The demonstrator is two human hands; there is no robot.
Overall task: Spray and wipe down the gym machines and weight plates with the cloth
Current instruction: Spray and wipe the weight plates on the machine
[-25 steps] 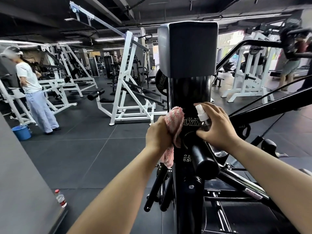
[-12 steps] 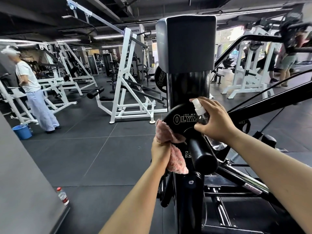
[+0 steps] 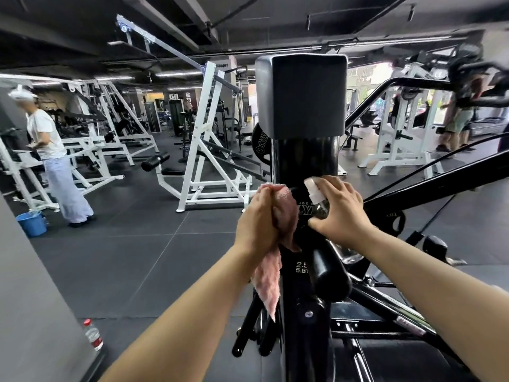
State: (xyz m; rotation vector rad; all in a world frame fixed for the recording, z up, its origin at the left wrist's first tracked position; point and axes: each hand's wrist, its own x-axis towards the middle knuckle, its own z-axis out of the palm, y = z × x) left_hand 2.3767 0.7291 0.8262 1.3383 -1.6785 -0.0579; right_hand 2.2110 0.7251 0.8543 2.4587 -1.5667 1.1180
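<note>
The small black weight plate (image 3: 303, 213) was being wiped with a pink fluffy cloth (image 3: 283, 216) gripped by the left hand (image 3: 256, 221), a clear spray bottle (image 3: 321, 205) was held by the right hand (image 3: 341, 210), and other machines seemingly remained.

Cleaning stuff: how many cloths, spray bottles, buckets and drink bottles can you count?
Cloths: 1, pink cloth in the left hand
Spray bottles: 1, spray bottle in the right hand
Buckets: 1, blue bucket on the floor
Drink bottles: 1, red-capped bottle on the floor
Total: 4
</note>
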